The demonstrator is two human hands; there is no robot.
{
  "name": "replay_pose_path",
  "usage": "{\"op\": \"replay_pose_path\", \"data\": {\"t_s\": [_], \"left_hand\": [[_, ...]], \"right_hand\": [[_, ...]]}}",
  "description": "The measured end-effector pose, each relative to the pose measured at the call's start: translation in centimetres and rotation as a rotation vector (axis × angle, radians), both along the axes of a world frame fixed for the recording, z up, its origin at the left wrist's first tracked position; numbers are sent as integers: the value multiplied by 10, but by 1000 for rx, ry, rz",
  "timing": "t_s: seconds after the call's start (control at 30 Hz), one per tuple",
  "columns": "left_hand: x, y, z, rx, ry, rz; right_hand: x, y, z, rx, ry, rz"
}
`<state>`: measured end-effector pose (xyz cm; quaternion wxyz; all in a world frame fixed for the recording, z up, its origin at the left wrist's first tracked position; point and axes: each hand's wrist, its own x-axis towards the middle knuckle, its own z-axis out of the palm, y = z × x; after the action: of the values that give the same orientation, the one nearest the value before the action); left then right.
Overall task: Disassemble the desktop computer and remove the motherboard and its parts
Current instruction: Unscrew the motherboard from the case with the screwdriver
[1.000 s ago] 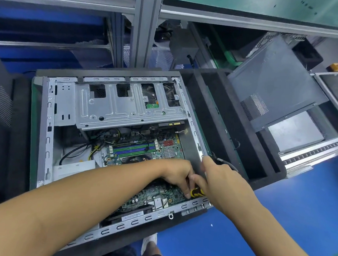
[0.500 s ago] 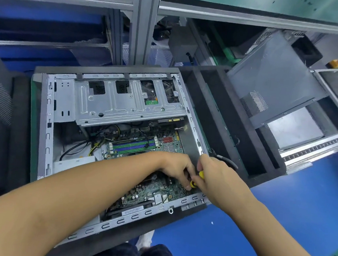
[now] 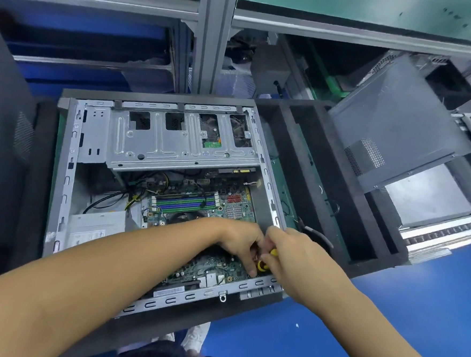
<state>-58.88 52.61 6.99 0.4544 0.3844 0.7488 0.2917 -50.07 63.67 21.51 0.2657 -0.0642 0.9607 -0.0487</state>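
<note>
Desktop computer [image 3: 66,183] is lying on its side with the cover off, open toward the camera, and the motherboard [image 3: 211,266] is still sitting flat in the bottom of the case. Both hands are at the board's near right corner. The right hand [image 3: 298,258] is wrapped around a yellow-handled screwdriver [image 3: 263,264] that points down at the board. The left hand [image 3: 241,240] comes in from the left with its fingers bent down right against the tool's lower end; can't tell if it's actually pinching anything there.

Further back on the board are the green and blue RAM slots [image 3: 185,202] and a small heatsink [image 3: 233,211] to their right. A silver drive cage [image 3: 175,149] spans the far half of the case, and a pale labelled power supply [image 3: 97,230] sits in the near left corner with black cables running off it. The case rests in a black foam tray [image 3: 326,184], with a grey side panel [image 3: 399,134] leaning at the far right and blue floor [image 3: 386,314] near right.
</note>
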Motion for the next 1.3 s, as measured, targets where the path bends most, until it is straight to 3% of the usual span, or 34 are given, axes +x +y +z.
{"op": "replay_pose_path", "data": {"t_s": [0.2,0.33,0.47,0.73,0.93,1.13,1.3], "left_hand": [[1,0,-4,-47,13,26],[3,1,-2,-16,102,17],[1,2,0,-29,135,-7],[2,1,-5,-24,195,-85],[4,1,-6,28,204,-85],[11,5,-9,-17,281,-76],[9,1,0,-29,239,-110]], "right_hand": [[-4,5,0,7,-46,132],[-4,6,0,-20,-10,67],[-2,4,-1,142,37,69],[-4,-1,4,9,-67,64],[3,-6,-1,-25,49,27],[10,-10,-10,229,131,-1],[17,-11,-12,297,183,-18]]}}
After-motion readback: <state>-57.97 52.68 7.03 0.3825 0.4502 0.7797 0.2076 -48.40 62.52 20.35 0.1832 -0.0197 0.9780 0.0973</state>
